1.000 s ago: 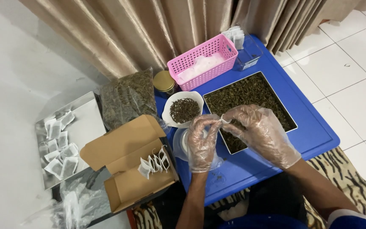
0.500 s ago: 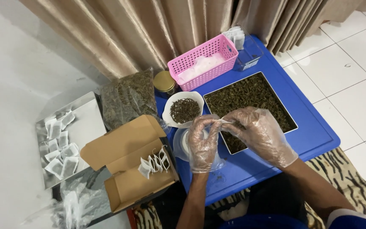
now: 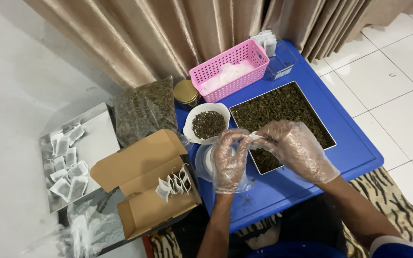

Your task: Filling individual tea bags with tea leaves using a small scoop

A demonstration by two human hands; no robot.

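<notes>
Head view: gloved left hand (image 3: 229, 160) and right hand (image 3: 297, 148) each close a fingertip grip on one small white tea bag (image 3: 254, 137), held above the metal tray of dried leaves (image 3: 283, 107) on the blue desk (image 3: 354, 143), beside a white bowl (image 3: 206, 123).

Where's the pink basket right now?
In the head view, the pink basket sits at the far end of the blue table, against the curtain, between the gold-lidded jar on its left and the clear box on its right.

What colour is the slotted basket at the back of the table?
Pink; the basket shows clearly in the head view, standing on the blue table.
</notes>
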